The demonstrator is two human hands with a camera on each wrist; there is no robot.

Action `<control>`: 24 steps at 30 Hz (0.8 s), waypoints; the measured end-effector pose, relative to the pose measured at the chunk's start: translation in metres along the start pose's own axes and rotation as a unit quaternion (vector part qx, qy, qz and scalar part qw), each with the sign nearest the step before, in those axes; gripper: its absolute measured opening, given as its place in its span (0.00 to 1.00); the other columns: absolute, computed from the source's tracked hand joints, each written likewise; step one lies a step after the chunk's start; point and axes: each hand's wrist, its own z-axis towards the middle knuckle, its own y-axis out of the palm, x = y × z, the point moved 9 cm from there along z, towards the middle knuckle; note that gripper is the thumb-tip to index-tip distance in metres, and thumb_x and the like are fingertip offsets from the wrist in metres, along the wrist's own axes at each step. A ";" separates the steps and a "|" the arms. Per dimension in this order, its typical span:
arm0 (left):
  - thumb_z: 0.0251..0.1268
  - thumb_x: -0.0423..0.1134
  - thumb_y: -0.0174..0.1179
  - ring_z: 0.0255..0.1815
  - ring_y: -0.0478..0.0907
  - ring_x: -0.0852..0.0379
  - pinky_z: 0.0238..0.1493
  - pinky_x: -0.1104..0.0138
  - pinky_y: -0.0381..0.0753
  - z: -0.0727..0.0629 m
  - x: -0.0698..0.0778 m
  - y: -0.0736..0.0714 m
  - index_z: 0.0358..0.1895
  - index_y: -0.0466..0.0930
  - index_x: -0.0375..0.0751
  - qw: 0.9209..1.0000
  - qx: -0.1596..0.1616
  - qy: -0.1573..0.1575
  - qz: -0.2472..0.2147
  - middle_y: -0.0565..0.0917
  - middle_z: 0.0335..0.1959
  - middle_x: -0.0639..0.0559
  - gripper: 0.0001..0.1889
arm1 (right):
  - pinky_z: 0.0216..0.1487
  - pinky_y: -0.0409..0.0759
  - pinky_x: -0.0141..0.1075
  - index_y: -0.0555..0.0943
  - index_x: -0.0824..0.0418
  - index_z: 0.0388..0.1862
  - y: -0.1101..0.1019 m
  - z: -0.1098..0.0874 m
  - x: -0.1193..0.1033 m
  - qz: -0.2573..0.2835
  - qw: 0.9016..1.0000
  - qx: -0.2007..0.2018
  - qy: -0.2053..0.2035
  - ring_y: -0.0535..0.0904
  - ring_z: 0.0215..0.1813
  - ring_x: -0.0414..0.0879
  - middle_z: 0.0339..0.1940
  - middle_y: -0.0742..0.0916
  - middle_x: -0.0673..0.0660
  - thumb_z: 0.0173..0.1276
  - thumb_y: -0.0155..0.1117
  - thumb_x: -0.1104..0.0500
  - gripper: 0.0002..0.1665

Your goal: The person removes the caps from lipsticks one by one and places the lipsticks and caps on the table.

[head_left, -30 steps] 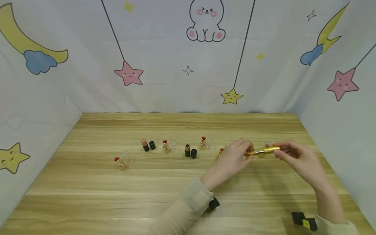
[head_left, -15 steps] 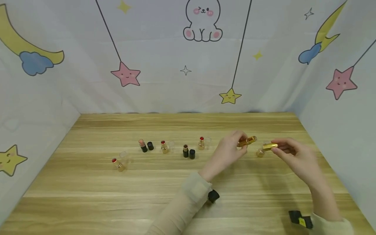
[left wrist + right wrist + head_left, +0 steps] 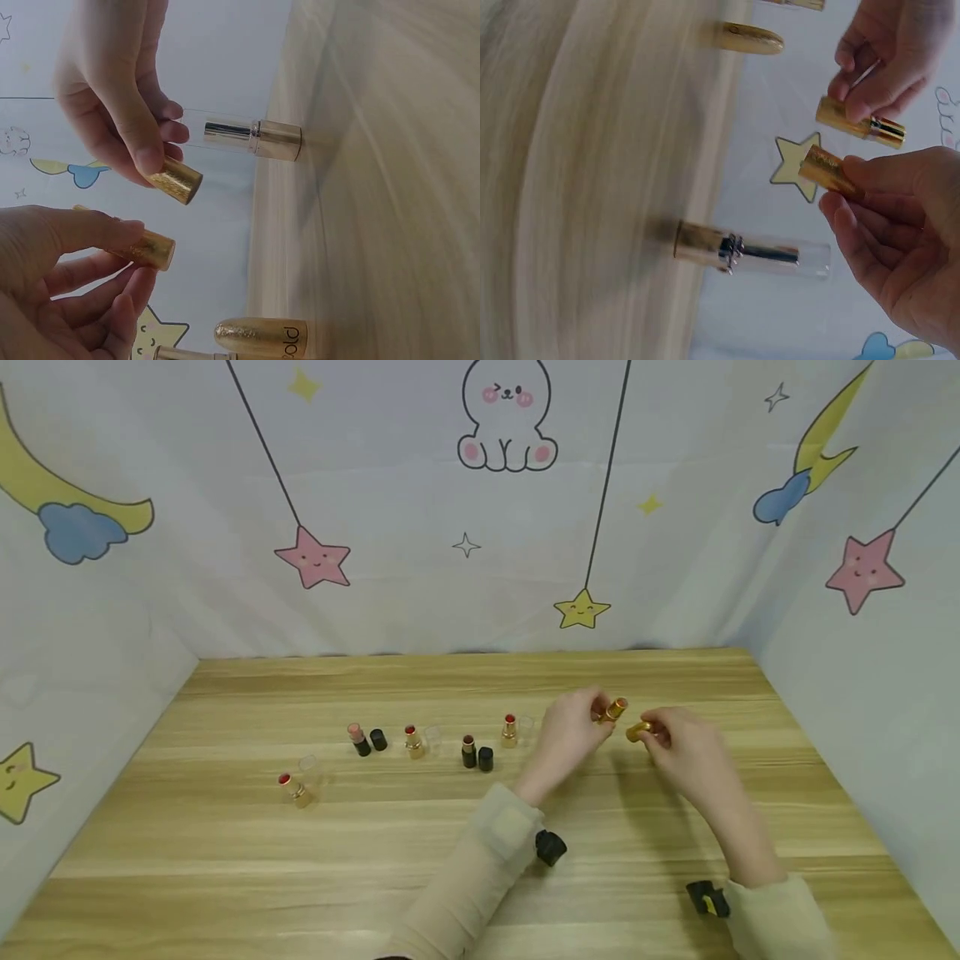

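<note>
Between its thumb and fingers the left hand [image 3: 573, 722] grips a gold lipstick [image 3: 617, 708], uncapped and tilted, its inner metal collar showing in the right wrist view. The right hand [image 3: 686, 747] pinches the gold lipstick cap [image 3: 826, 174], apart from the lipstick and a little to its right. Both hands are raised above the wooden table [image 3: 780, 810]. Below them, a gold lipstick with a clear cover [image 3: 277, 139] stands upright in both wrist views. A rounded gold piece with lettering [image 3: 262, 336] also stands on the table.
Leftward on the table stand several uncapped lipsticks: a gold one [image 3: 510, 732], a black one [image 3: 468, 752], another gold one [image 3: 414, 742], a pink-tipped one [image 3: 359, 739] and a tilted one [image 3: 296, 790]. Their caps sit beside them. A printed cloth [image 3: 405, 602] encloses the table.
The cap and lipstick, joined end to end one second ago, have come apart. The left hand has tipped the lipstick more upright; the right hand has moved left with the cap.
</note>
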 end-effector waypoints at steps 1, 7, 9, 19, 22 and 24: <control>0.56 0.35 0.67 0.30 0.78 0.64 0.29 0.78 0.71 0.001 -0.002 0.000 0.35 0.81 0.44 1.000 -0.004 -0.005 0.000 0.86 0.34 0.53 0.05 | 0.32 0.80 0.43 0.82 0.71 0.42 0.004 0.002 0.000 -0.005 1.000 -0.006 0.003 0.82 0.33 0.52 0.33 0.86 0.64 0.60 0.68 0.66 0.12; 0.55 0.35 0.69 0.29 0.75 0.62 0.27 0.76 0.69 0.007 -0.008 0.009 0.32 0.80 0.43 0.998 -0.042 -0.016 0.048 0.83 0.33 0.52 0.06 | 0.35 0.81 0.47 0.81 0.71 0.41 0.023 0.010 -0.001 -0.023 0.999 -0.041 0.013 0.83 0.35 0.55 0.35 0.86 0.65 0.61 0.67 0.63 0.12; 0.55 0.34 0.68 0.29 0.74 0.61 0.27 0.75 0.68 0.007 -0.009 0.012 0.31 0.79 0.42 0.997 -0.047 -0.009 0.065 0.81 0.33 0.52 0.06 | 0.34 0.81 0.47 0.81 0.70 0.40 0.027 0.011 -0.005 -0.038 0.998 -0.045 0.004 0.83 0.34 0.56 0.35 0.86 0.65 0.61 0.68 0.62 0.13; 0.53 0.29 0.63 0.25 0.71 0.59 0.24 0.72 0.67 0.009 -0.007 0.019 0.29 0.78 0.41 0.987 -0.041 0.025 0.156 0.78 0.33 0.50 0.05 | 0.25 0.73 0.42 0.81 0.66 0.31 0.046 0.015 -0.014 -0.082 0.994 -0.070 -0.002 0.79 0.25 0.49 0.26 0.83 0.59 0.57 0.70 0.64 0.07; 0.53 0.29 0.63 0.24 0.71 0.59 0.23 0.72 0.66 0.009 -0.008 0.020 0.29 0.79 0.42 0.985 -0.036 0.021 0.169 0.78 0.33 0.50 0.04 | 0.24 0.73 0.39 0.80 0.67 0.30 0.050 0.015 -0.012 -0.076 0.994 -0.076 0.005 0.77 0.24 0.47 0.24 0.82 0.59 0.58 0.68 0.66 0.06; 0.53 0.31 0.64 0.24 0.73 0.59 0.22 0.72 0.68 0.010 -0.008 0.019 0.28 0.80 0.43 0.981 -0.023 0.022 0.193 0.79 0.32 0.50 0.04 | 0.24 0.74 0.38 0.79 0.68 0.29 0.051 0.016 -0.012 -0.078 0.994 -0.075 0.004 0.77 0.23 0.47 0.23 0.82 0.59 0.58 0.68 0.66 0.06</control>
